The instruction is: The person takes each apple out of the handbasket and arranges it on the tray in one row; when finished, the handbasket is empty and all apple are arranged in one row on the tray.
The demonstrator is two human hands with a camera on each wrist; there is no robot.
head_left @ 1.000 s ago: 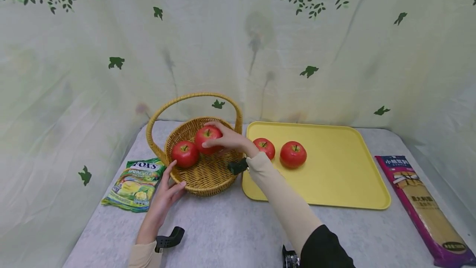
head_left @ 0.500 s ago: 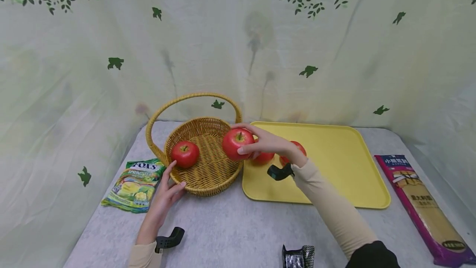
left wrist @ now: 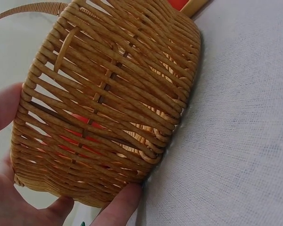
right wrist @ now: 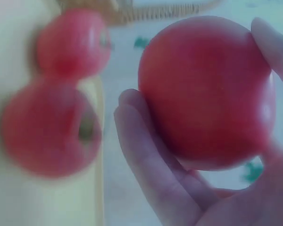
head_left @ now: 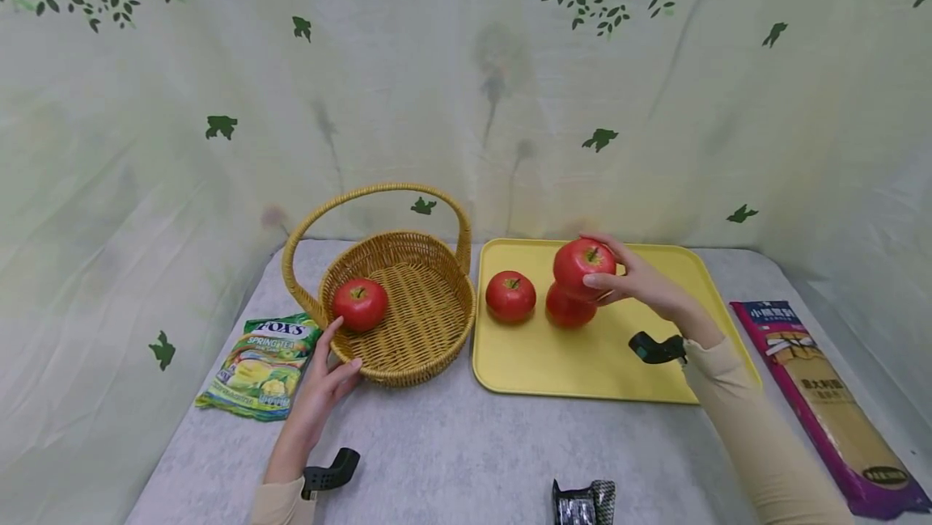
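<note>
1. Step in hand, as I judge it: an apple carry, with the held apple (head_left: 578, 266) over the yellow tray (head_left: 524, 363), not yet set down.
2. Right grip: the right hand (head_left: 644, 282) has thumb and fingers wrapped round the held apple. From the right wrist I see it apart from both tray apples.
3. Tray: a near-left apple (head_left: 510, 297) and a second apple (head_left: 570, 308) lie side by side; from the head view, the held apple partly covers the second.
4. Left grip: the left hand (head_left: 316, 387), fingers spread, touches the rim and side of the basket (head_left: 422, 315), steadying it, I'd say. One basket apple (head_left: 360, 304) lies inside, on its left.
5. Next move, my judgement: it calls for clearing the second apple, lowering onto bare tray and releasing gently, since apples may roll.
</note>
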